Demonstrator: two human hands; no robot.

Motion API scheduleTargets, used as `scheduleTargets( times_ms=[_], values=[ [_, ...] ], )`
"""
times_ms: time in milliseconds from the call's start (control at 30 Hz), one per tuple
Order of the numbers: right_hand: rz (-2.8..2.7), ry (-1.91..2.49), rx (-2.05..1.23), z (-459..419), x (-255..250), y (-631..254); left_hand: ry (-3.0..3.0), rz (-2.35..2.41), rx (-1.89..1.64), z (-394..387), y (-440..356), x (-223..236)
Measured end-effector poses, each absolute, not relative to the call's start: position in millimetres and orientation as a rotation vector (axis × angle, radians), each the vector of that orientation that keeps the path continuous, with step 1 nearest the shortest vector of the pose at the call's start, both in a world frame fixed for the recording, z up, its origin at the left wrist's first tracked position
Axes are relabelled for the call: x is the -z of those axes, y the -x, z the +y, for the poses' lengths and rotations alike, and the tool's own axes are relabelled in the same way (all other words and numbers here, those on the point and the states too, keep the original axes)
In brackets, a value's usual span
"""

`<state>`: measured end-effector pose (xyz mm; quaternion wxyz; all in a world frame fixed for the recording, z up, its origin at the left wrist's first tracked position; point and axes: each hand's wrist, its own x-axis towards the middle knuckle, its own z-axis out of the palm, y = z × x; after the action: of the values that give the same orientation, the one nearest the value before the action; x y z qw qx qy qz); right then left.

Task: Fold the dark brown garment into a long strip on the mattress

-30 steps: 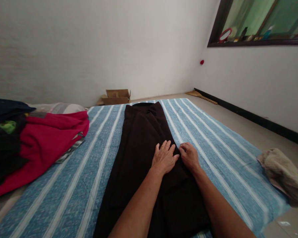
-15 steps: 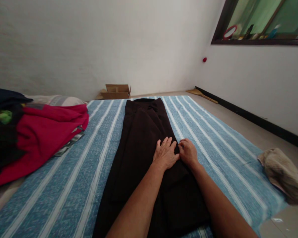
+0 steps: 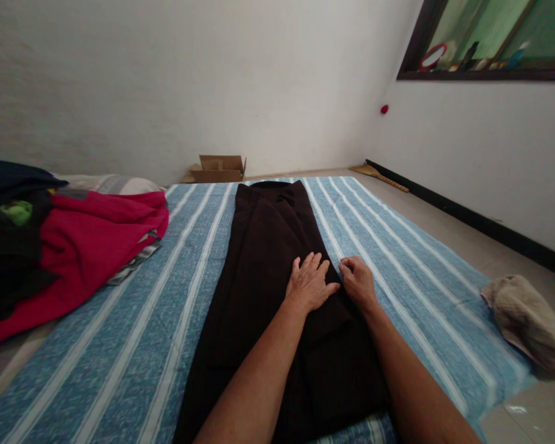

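Observation:
Dark brown trousers lie lengthwise on a blue striped sheet, folded leg on leg. My left hand rests flat on the cloth near its right edge, fingers stretched out. Right beside it, my right hand has its fingers curled and pinches the right edge of the trousers where they meet the sheet.
A heap of clothes with a red garment on top sits at the left. A beige cloth lies on the floor at the right. A cardboard box stands by the far wall. A window ledge holds small items.
Both hands stay on the trousers' right edge. The right hand has shifted slightly to the right, away from the left hand. The view has tilted a little.

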<state>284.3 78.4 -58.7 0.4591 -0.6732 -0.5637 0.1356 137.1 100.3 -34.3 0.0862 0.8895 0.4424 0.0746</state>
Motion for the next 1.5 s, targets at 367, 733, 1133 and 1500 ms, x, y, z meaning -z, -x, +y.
scheduleTargets(
  times_ms=[367, 733, 1133, 1500],
  values=[
    [-1.322, 1.502, -0.757, -2, 22, -290, -2.656, 1.312, -0.189, 103, -141, 38],
    [-1.89, 1.599, -1.344, -145, -26, -320, -2.648, 1.304, -0.189, 104, -143, 36],
    [-1.968, 1.629, -0.687, -105, -16, -266, -2.604, 1.319, -0.121, 97, -145, 10],
    [-2.326, 1.865, -0.323, -71, 2, -249, -2.571, 1.185, -0.043, -9, -86, -10]
  ],
)
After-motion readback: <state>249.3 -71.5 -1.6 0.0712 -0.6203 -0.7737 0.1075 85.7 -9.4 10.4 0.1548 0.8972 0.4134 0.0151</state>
